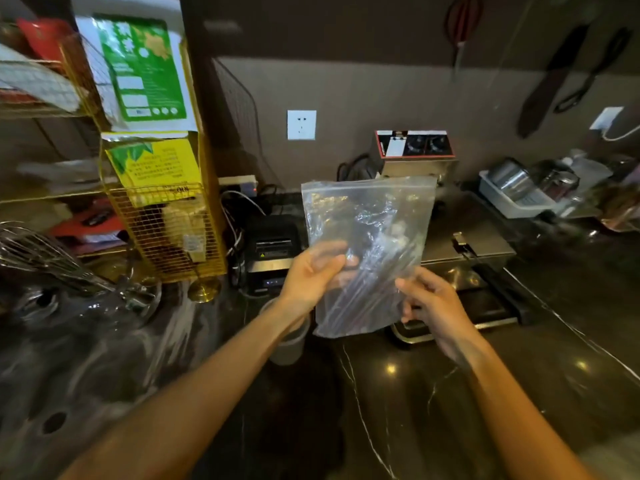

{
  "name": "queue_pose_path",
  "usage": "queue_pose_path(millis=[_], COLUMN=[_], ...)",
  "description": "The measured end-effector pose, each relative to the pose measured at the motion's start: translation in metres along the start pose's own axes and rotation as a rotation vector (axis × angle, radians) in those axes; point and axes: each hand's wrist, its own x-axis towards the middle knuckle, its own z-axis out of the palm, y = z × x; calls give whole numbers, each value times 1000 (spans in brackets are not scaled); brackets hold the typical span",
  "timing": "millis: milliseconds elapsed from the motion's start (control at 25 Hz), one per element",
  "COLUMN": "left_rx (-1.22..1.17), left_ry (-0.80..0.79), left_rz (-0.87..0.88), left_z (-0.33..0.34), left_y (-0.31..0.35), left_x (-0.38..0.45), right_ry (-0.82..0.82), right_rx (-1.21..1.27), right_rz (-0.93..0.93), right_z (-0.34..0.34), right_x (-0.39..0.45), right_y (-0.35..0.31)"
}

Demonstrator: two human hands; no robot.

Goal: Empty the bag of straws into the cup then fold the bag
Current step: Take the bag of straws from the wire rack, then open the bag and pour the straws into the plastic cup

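Head view: in the middle of the frame the clear bag [367, 237] is held up in the air with its zip edge on top, probably so the straws [360, 289] rest at the bottom while it is opened. The left hand [311, 271] pinches the bag's left side, the thumb in front. The right hand [429, 303] touches its lower right edge with loose fingers; I cannot tell if it really grips. The cup [289, 341] stands on the dark counter [450, 393] under the left wrist, ready to receive the straws.

Dark marble counter [450, 393], ceiling lights reflected; brown wall [381, 91] far, white socket [301, 125]; yellow wire rack [166, 230] left.
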Motion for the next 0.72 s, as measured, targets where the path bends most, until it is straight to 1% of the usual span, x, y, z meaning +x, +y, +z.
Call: queue_pose_path(millis=[120,240,400,480,640,720], left_rx=[36,78,115,112,127,167], left_ry=[13,15,4,30,115,106], left_rz=[-95,-164,-268,-259,-149,-104], left_z=[8,7,2,0,1,-1], left_y=[-32,-60,-88,-90,-74,-63], left_x=[-13,-33,-51,-52,-45,-41], right_ry=[29,12,42,27,40,48], right_rx=[-64,-132,-235,-271,-289,-303], right_rz=[64,105,211,230,275,313], right_z=[-18,-25,-30,-30,-31,-30], right_x=[-11,-21,-30,-33,-36,-35], right_y=[39,77,117,128,133,131])
